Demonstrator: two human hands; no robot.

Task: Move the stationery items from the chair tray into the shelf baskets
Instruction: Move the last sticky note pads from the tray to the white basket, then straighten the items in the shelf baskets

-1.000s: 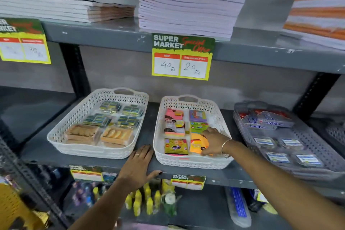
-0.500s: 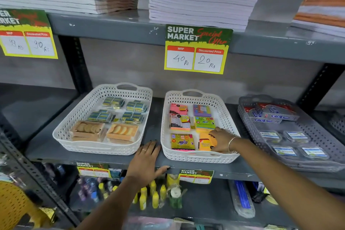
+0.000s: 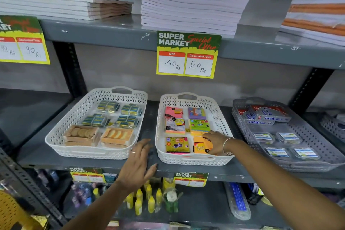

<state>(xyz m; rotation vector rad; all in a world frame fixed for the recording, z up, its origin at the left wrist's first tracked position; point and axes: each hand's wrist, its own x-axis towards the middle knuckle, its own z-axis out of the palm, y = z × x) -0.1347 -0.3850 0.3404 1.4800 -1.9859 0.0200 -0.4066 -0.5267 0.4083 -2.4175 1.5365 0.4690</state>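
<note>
The orange sticky-note pack (image 3: 200, 144) lay in the front right corner of the middle white basket (image 3: 194, 159), my right grip (image 3: 214, 141) pinching it from above, while my left hand (image 3: 139, 164) rested spread flat on the grey shelf (image 3: 37, 155).

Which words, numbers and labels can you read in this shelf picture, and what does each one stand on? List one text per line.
"SUPER MARKET Special Offer", "MRP 40 Rs", "Discounted Price 20 Rs": centre price sign.
"99 Rs", "90 Rs": left price sign, partly cut off.
"Stitch" (roughly): boxes in the grey basket.
"SUPER MARKET": lower shelf tags; prices too blurred.
Sticky-note packs in the middle white basket, by the right hand: print upside down, unreadable.
</note>
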